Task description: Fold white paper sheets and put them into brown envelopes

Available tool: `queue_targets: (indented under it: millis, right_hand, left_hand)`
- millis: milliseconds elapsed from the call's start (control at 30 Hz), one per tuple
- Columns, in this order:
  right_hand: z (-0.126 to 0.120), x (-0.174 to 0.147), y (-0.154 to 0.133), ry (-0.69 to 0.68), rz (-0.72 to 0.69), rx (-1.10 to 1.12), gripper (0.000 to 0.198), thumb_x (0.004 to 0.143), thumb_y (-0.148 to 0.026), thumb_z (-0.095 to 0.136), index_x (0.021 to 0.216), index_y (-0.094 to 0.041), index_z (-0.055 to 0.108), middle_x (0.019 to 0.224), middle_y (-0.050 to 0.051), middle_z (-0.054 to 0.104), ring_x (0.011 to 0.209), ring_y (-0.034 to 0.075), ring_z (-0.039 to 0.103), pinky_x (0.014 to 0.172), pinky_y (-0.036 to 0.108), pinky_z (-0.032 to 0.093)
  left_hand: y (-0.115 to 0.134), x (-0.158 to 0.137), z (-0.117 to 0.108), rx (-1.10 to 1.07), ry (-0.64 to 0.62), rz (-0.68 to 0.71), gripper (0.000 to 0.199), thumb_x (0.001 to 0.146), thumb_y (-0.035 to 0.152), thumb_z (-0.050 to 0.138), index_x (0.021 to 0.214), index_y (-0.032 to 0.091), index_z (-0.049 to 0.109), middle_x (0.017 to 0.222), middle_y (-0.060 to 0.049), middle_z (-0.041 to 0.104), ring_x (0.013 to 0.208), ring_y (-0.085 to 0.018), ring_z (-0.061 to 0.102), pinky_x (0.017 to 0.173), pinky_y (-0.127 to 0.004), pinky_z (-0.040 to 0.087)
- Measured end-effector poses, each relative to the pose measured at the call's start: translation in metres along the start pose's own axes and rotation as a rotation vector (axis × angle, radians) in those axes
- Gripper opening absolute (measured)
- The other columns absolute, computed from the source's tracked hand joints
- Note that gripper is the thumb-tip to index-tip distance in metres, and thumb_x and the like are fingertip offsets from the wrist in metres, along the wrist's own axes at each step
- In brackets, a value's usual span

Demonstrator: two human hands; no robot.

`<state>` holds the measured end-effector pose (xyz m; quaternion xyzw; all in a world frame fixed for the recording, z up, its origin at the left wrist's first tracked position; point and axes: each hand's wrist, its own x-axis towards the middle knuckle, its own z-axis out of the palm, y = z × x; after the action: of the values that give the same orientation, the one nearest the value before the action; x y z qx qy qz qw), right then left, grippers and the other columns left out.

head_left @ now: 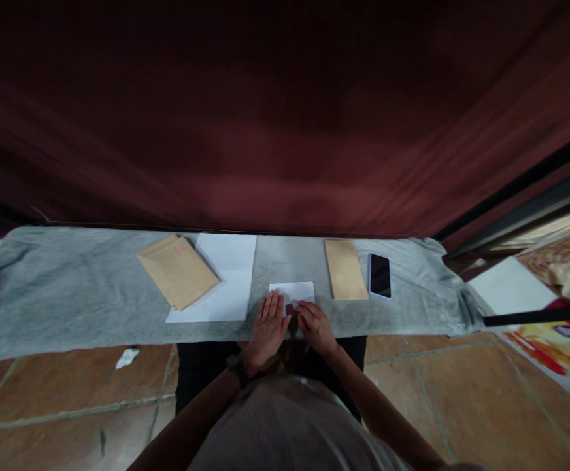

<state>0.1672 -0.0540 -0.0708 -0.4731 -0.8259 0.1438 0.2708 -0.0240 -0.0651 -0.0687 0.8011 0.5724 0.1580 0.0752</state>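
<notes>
A small white paper (pixel 295 287), seemingly folded, lies at the front of the cloth-covered surface, right before my body. My left hand (pixel 268 324) rests flat on its left part, fingers stretched out and holding it down. On the right part, my right hand (pixel 316 326) has its fingers bent, with thumb and fingertips drawn together at the paper. Whether an edge sits between those fingertips is hard to make out. A dark shadow falls on the sheet between both hands.
Brown envelopes (pixel 180 271) lie on larger white sheets (pixel 236 281) to the left. To the right are another brown envelope (pixel 346 269) and a phone (pixel 380 275). A grey cloth (pixel 93 288) covers the narrow surface. A dark red panel (pixel 285 196) rises behind it.
</notes>
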Motion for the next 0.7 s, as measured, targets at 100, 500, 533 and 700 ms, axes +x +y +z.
queue_targets:
  millis: [100, 500, 533, 700]
  right_hand:
    - [0.005, 0.014, 0.0, 0.005, 0.055, -0.049, 0.041, 0.103, -0.021, 0.04, 0.139, -0.016, 0.059, 0.143, 0.014, 0.06, 0.135, 0.022, 0.053, 0.114, 0.042, 0.045]
    - [0.024, 0.023, 0.014, 0.011, 0.147, -0.406, 0.05, 0.105, -0.033, 0.04, 0.152, -0.018, 0.045, 0.159, 0.016, 0.042, 0.147, 0.03, 0.036, 0.118, 0.051, 0.028]
    - [0.025, 0.023, 0.015, 0.021, 0.139, -0.41, 0.05, 0.105, -0.033, 0.04, 0.152, -0.017, 0.045, 0.159, 0.016, 0.042, 0.147, 0.03, 0.036, 0.118, 0.052, 0.028]
    - [0.027, 0.023, 0.018, 0.037, 0.12, -0.42, 0.051, 0.105, -0.034, 0.041, 0.153, -0.017, 0.044, 0.16, 0.017, 0.04, 0.147, 0.031, 0.037, 0.117, 0.052, 0.029]
  left_hand:
    - [0.005, 0.014, 0.008, 0.063, -0.005, 0.012, 0.06, 0.101, 0.026, 0.032, 0.158, 0.009, 0.029, 0.163, -0.016, 0.035, 0.154, -0.026, 0.024, 0.125, -0.048, 0.027]
    - [0.002, 0.015, 0.019, 0.117, 0.01, -0.063, 0.065, 0.101, 0.032, 0.036, 0.159, 0.005, 0.023, 0.163, -0.018, 0.033, 0.154, -0.027, 0.024, 0.125, -0.05, 0.027]
    - [0.002, 0.013, 0.019, 0.124, 0.009, -0.069, 0.066, 0.101, 0.032, 0.036, 0.159, 0.005, 0.022, 0.163, -0.019, 0.032, 0.154, -0.027, 0.024, 0.125, -0.05, 0.027]
    - [0.001, 0.005, 0.016, 0.134, -0.006, -0.076, 0.067, 0.102, 0.036, 0.037, 0.159, 0.005, 0.022, 0.164, -0.019, 0.03, 0.154, -0.027, 0.024, 0.125, -0.048, 0.026]
